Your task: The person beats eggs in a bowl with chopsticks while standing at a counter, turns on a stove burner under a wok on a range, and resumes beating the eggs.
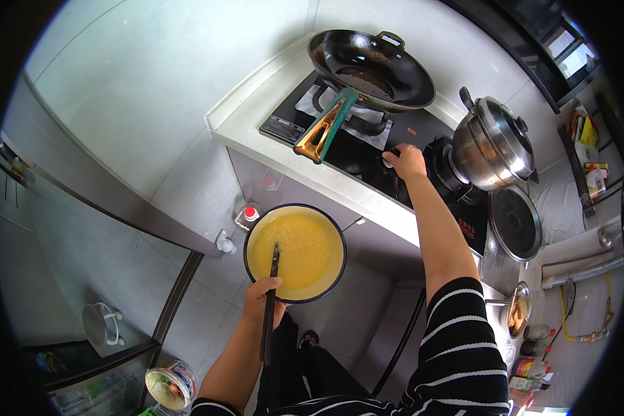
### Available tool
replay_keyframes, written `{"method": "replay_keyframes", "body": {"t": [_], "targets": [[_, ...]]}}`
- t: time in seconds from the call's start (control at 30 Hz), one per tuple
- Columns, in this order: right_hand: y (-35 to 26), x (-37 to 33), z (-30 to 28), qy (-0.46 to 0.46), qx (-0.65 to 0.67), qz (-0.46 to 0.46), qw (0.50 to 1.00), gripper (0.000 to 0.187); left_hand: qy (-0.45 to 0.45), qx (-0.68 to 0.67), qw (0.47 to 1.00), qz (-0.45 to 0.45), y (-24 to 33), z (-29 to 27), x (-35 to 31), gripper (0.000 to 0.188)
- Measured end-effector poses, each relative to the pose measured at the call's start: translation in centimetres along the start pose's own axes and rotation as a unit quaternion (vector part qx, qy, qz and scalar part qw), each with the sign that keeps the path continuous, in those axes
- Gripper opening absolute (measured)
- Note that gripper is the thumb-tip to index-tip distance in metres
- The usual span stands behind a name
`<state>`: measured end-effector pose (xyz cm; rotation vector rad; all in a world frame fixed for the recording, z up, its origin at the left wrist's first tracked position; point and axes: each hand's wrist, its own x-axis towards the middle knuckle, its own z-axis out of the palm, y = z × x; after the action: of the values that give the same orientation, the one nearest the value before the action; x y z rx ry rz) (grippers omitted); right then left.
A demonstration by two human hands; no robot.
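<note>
My left hand (262,294) grips the near rim of a cream bowl (335,258) with a dark edge. Frothy yellow liquid, like beaten egg (299,239), fills part of it. Dark chopsticks (269,315) lean in the bowl, pinned under my left thumb. My right hand (408,163) reaches to the gas stove and has its fingers closed around a control knob (388,161). Beyond it a black wok (409,76) rests on the left burner, its green and gold handle (329,128) pointing toward me. No flame shows under the wok.
A steel pot (485,149) with a lid stands on the right burner. Right of it lie a dark round lid (516,223), a pan of food (518,312) and several bottles (530,367). A red-capped jug (249,215) and a tub (170,388) are low on the left.
</note>
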<state>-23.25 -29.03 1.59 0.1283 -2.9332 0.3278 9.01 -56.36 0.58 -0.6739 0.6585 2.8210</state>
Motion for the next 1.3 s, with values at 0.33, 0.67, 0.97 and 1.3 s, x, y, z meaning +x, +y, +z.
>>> {"method": "replay_keyframes", "body": {"t": [0.33, 0.67, 0.97, 1.3], "targets": [[-0.2, 0.2, -0.1, -0.013, -0.002, -0.022, 1.000, 0.036, -0.038, -0.006, 0.999, -0.014, -0.1, -1.2, 0.3, 0.029], [-0.2, -1.0, -0.4, 0.033, 0.000, -0.005, 0.999, 0.046, -0.043, -0.039, 0.998, -0.026, -0.6, -1.8, -0.1, 0.035], [-7.7, -21.6, -13.7, 0.203, 0.258, -0.338, 0.882, 0.024, -0.058, 0.036, 0.997, -0.041, -1.0, 5.0, -2.3, 0.035], [-11.8, -27.4, -23.4, 0.015, 0.210, -0.443, 0.871, 0.041, -0.251, 0.211, 0.943, 0.062, -4.3, 14.2, -3.7, 0.035]]}}
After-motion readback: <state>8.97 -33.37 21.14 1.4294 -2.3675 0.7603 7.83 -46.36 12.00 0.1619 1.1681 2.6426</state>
